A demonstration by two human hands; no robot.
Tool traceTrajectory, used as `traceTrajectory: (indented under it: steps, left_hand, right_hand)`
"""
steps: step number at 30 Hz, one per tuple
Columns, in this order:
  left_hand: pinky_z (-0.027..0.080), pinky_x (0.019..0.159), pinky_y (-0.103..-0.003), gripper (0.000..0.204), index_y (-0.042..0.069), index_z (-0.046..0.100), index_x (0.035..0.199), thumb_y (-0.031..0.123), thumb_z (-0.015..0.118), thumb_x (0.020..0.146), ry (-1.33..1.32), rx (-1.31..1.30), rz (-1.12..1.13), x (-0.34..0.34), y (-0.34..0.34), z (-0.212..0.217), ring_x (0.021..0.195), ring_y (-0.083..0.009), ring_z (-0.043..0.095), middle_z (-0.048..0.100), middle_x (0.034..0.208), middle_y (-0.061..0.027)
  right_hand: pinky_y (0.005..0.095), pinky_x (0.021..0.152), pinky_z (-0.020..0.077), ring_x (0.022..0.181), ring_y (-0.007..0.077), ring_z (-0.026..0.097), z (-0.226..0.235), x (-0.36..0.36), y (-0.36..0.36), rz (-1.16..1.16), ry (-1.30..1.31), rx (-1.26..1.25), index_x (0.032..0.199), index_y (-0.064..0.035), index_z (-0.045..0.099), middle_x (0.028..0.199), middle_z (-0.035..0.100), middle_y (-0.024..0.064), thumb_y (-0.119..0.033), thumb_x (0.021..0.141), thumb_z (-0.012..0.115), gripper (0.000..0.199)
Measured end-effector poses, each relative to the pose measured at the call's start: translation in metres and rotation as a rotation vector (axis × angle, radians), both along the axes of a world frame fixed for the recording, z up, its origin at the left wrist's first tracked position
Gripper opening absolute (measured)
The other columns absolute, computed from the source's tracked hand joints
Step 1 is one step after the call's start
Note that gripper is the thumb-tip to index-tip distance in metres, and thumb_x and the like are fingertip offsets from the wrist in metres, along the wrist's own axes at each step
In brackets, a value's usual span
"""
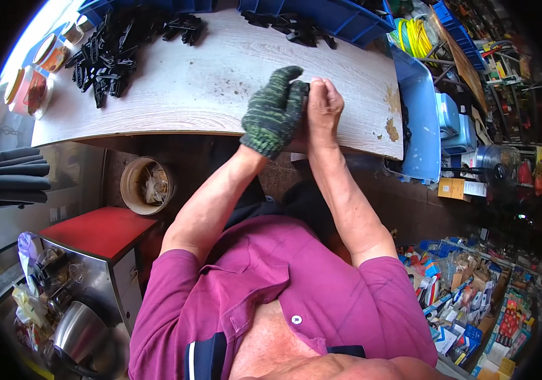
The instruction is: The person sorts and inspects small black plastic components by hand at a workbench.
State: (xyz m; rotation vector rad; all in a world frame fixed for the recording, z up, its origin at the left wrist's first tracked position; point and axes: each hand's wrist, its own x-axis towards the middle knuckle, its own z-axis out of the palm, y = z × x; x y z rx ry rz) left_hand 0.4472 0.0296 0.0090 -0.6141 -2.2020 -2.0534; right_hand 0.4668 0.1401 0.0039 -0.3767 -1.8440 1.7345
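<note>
My left hand (273, 114), in a dark green and black knitted glove, is held over the near part of the pale wood-grain table (201, 95). Pressed against its right side is my bare right hand (323, 111), with the fingers curled in. Both hands are closed, and whatever lies between them is hidden or too small to make out. Beyond them, to the far left, a heap of small black plastic parts (109, 54) is spread on the table. A smaller group of black parts (296, 28) lies at the far edge.
Blue bins (341, 28) line the table's far edge. A large light-blue tub (420, 114) adjoins its right end. Jars (27, 92) stand at the left. Below are a round bucket (147, 185) and a red-topped cabinet (96, 231). Packaged goods (467, 304) crowd the lower right.
</note>
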Motion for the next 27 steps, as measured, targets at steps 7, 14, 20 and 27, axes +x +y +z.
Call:
traceTrajectory:
  steps: [7,14,20,27]
  left_hand:
    - [0.053,0.077,-0.040,0.029,0.004,0.059,0.123,0.014,0.057,0.096,-0.015,-0.023,0.001,0.006,0.002,0.008,0.088,-0.0332,0.069,0.068,0.102,-0.0199]
    - [0.054,0.081,-0.042,0.032,0.008,0.061,0.125,0.025,0.060,0.098,0.136,-0.208,-0.062,-0.021,-0.024,0.005,0.095,-0.0356,0.069,0.070,0.103,-0.0203]
    - [0.053,0.082,-0.051,0.035,0.015,0.067,0.113,0.043,0.059,0.092,0.459,-0.850,0.566,-0.142,-0.097,0.017,0.099,-0.0396,0.065,0.069,0.105,-0.0189]
    - [0.051,0.085,-0.056,0.036,0.015,0.067,0.110,0.045,0.060,0.091,0.353,-1.011,0.563,-0.165,-0.111,0.018,0.100,-0.0452,0.063,0.067,0.106,-0.0219]
  right_hand:
    - [0.0215,0.051,0.0385,0.056,0.0038,0.046,0.008,0.006,-0.002,-0.024,-0.001,-0.051,0.075,-0.0090,0.056,0.064,0.048,-0.0069,-0.019,0.098,0.057,0.025]
    - [0.0257,0.046,0.0454,0.046,0.0088,0.047,0.001,0.006,0.004,0.045,-0.048,-0.219,0.073,-0.0090,0.050,0.061,0.049,-0.0015,-0.021,0.099,0.054,0.029]
    - [0.0433,0.050,0.0608,0.040,0.0111,0.041,0.008,0.005,-0.009,0.117,-0.010,-0.273,0.077,-0.0100,0.051,0.053,0.042,0.0003,-0.027,0.098,0.051,0.027]
    - [0.0435,0.049,0.0599,0.040,0.0118,0.043,0.007,0.002,-0.008,0.143,-0.013,-0.275,0.080,-0.0108,0.051,0.052,0.042,0.0013,-0.028,0.100,0.050,0.026]
